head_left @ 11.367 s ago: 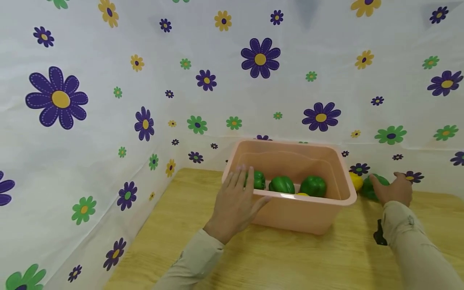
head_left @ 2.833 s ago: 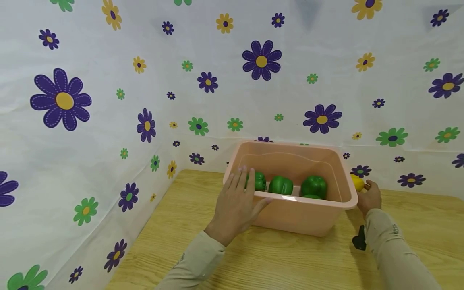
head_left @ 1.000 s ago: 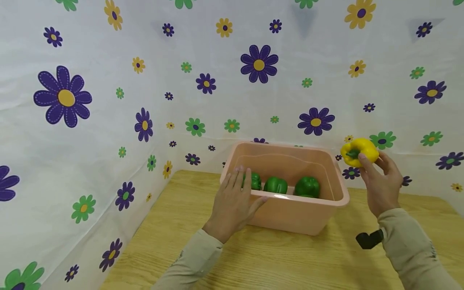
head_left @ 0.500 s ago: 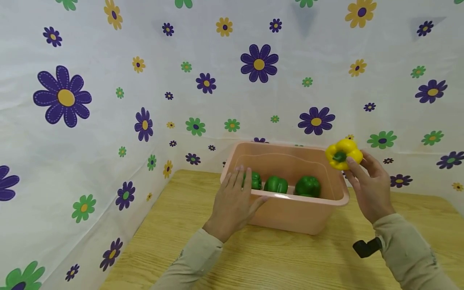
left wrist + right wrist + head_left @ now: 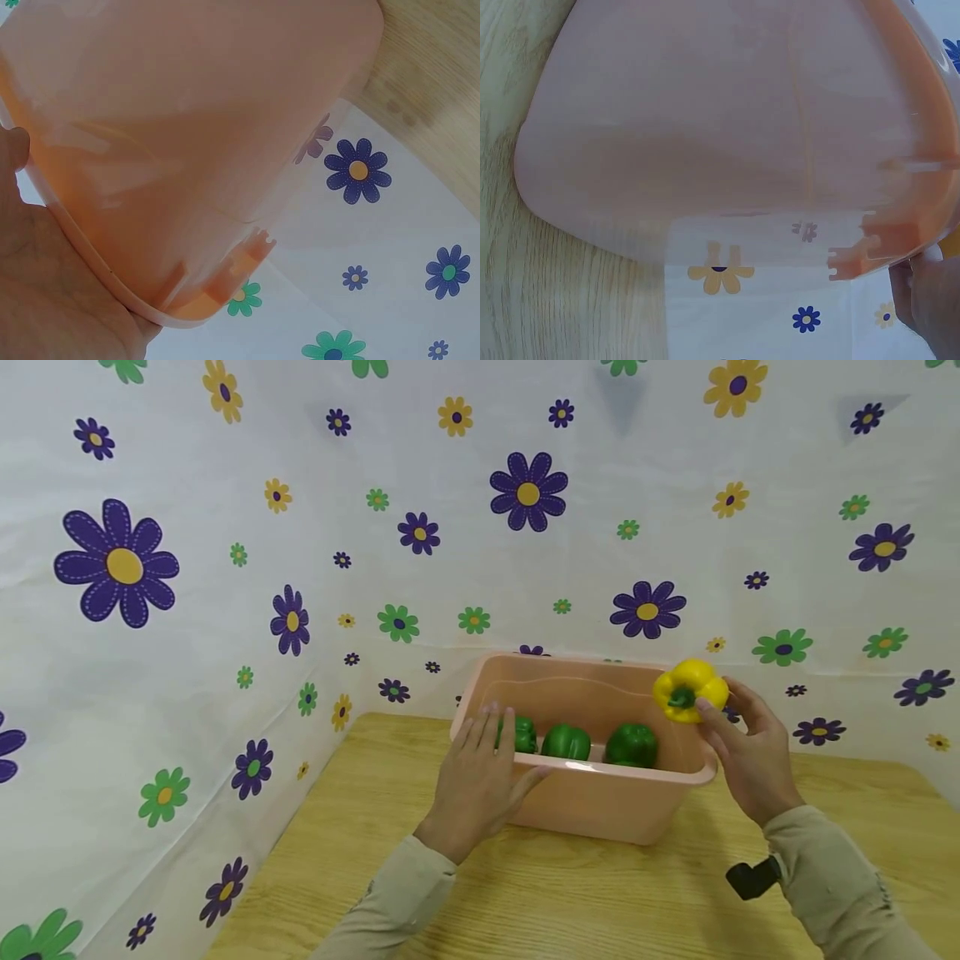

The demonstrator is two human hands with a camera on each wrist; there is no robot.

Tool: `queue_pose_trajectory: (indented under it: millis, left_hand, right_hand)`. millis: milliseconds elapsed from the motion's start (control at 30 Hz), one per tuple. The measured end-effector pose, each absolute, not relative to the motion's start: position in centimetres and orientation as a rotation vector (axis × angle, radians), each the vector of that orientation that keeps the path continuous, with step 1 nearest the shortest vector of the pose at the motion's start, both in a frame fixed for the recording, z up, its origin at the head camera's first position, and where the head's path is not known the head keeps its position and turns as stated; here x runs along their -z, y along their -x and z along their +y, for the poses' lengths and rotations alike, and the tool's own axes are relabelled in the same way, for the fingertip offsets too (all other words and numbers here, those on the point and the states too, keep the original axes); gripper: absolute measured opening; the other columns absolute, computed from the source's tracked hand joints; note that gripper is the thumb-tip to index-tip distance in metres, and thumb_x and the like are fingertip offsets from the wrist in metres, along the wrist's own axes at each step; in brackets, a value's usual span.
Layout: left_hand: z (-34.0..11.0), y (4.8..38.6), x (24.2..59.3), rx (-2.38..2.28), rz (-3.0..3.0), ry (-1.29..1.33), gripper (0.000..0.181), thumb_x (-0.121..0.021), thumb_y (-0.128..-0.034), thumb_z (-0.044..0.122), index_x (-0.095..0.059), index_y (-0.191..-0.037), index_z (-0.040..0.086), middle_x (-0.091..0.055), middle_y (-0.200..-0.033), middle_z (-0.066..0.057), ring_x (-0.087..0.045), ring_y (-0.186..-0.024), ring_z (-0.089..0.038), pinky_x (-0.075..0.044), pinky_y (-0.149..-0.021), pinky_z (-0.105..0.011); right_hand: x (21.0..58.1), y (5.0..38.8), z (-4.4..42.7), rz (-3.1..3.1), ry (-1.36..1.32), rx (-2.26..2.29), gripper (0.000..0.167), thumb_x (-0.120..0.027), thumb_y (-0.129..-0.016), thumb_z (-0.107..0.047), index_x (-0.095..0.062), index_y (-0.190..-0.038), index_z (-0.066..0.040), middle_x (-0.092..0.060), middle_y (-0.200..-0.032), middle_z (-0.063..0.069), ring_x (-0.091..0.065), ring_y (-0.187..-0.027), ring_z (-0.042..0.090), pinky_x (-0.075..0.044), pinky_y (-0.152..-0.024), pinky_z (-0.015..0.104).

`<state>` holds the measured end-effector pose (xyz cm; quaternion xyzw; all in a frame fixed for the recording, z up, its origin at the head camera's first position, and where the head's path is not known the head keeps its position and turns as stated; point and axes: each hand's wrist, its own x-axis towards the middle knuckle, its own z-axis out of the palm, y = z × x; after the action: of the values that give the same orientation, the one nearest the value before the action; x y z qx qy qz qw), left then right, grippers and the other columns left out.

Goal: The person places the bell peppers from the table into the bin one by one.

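Note:
My right hand (image 5: 753, 756) holds a yellow bell pepper (image 5: 701, 681) over the right end of a pink plastic bin (image 5: 592, 806), thumb near its green stem. In the right wrist view, only a sliver of the yellow pepper (image 5: 951, 244) shows behind the bin rim. My left hand (image 5: 468, 785) rests on the bin's near left rim with straight fingers, the thumb spread along the front. Inside the bin lie green bell peppers: one at left (image 5: 525, 737) partly behind my fingers, one in the middle (image 5: 566, 743) and one at right (image 5: 632, 745). The front wall hides the bin floor.
The bin stands on a wood-grain table (image 5: 360, 860) near the back wall. White flower-printed sheeting (image 5: 450, 568) covers the walls behind and at left. A black device (image 5: 753, 878) is strapped at my right wrist.
The green pepper right of the bin has gone from the table. My right hand has picked up the yellow pepper, raised it and brought it left over the bin. My left hand stays put.

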<state>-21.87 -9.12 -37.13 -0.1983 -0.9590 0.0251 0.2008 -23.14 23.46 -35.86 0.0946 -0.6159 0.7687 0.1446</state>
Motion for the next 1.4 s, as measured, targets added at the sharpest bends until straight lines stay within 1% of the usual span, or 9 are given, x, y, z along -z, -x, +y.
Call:
queue_pose_trajectory:
  millis: [133, 367, 567, 733, 1033, 1233, 1400]
  left_hand:
    - [-9.2, 21.76, 37.13, -0.06, -2.65, 0.568, 0.09, -0.033, -0.1012, 0.068, -0.036, -0.154, -0.004, -0.03, -0.161, -0.023, -0.031, -0.149, -0.034, -0.025, -0.122, -0.045]
    - [-9.18, 21.77, 37.08, -0.069, -2.647, 0.565, 0.09, -0.032, -0.1014, 0.068, -0.035, -0.154, -0.004, -0.03, -0.161, -0.023, -0.03, -0.15, -0.034, -0.025, -0.122, -0.044]
    - [-9.22, 21.75, 37.08, -0.07, -2.655, 0.564, 0.09, -0.032, -0.1014, 0.068, -0.035, -0.154, -0.004, -0.03, -0.161, -0.023, -0.029, -0.15, -0.034, -0.025, -0.122, -0.045]
    - [-9.26, 21.81, 37.2, -0.063, -2.669, 0.56, 0.09, -0.031, -0.1015, 0.068, -0.035, -0.155, -0.004, -0.03, -0.161, -0.022, -0.028, -0.15, -0.033, -0.024, -0.123, -0.044]
    - [-9.22, 21.84, 37.2, -0.072, -2.667, 0.561, 0.089, -0.031, -0.1019, 0.068, -0.035, -0.155, -0.004, -0.03, -0.161, -0.022, -0.028, -0.15, -0.033, -0.024, -0.123, -0.044]
    - [-9.21, 21.85, 37.18, -0.068, -2.655, 0.566, 0.089, -0.032, -0.1018, 0.068, -0.035, -0.154, -0.004, -0.03, -0.161, -0.023, -0.029, -0.15, -0.033, -0.025, -0.123, -0.044]
    - [-9.17, 21.79, 37.1, -0.061, -2.674, 0.56, 0.09, -0.029, -0.1016, 0.069, -0.034, -0.155, -0.004, -0.028, -0.162, -0.022, -0.028, -0.15, -0.033, -0.023, -0.123, -0.044]
  right_hand:
    - [35.9, 23.13, 23.5, -1.784, -0.283, -2.209, 0.061, -0.065, -0.1, -0.011, -0.036, -0.153, -0.006, -0.042, -0.135, 0.001, -0.055, -0.121, 0.01, -0.049, -0.095, 0.022]
    - [35.83, 23.25, 23.6, -1.782, -0.318, -2.225, 0.058, -0.064, -0.1, -0.008, -0.038, -0.152, -0.007, -0.042, -0.135, 0.002, -0.053, -0.122, 0.011, -0.05, -0.095, 0.022]
    - [35.8, 23.28, 23.63, -1.78, -0.34, -2.234, 0.061, -0.063, -0.1, -0.007, -0.034, -0.154, -0.005, -0.042, -0.135, 0.003, -0.052, -0.124, 0.013, -0.05, -0.095, 0.022]
    - [35.85, 23.28, 23.61, -1.809, -0.334, -2.22, 0.065, -0.064, -0.1, -0.009, -0.031, -0.156, -0.005, -0.042, -0.136, 0.002, -0.05, -0.126, 0.015, -0.05, -0.095, 0.021]
    - [35.93, 23.25, 23.75, -1.787, -0.354, -2.243, 0.061, -0.062, -0.101, -0.007, -0.033, -0.155, -0.007, -0.041, -0.137, 0.002, -0.052, -0.124, 0.013, -0.05, -0.095, 0.02]
    - [35.78, 23.28, 23.8, -1.79, -0.353, -2.254, 0.062, -0.061, -0.101, -0.008, -0.032, -0.156, -0.006, -0.04, -0.138, 0.002, -0.05, -0.126, 0.015, -0.05, -0.095, 0.02]
    - [35.76, 23.23, 23.9, -1.839, -0.307, -2.221, 0.065, -0.062, -0.102, -0.012, -0.03, -0.158, -0.011, -0.04, -0.14, 0.0, -0.049, -0.126, 0.015, -0.049, -0.096, 0.02]
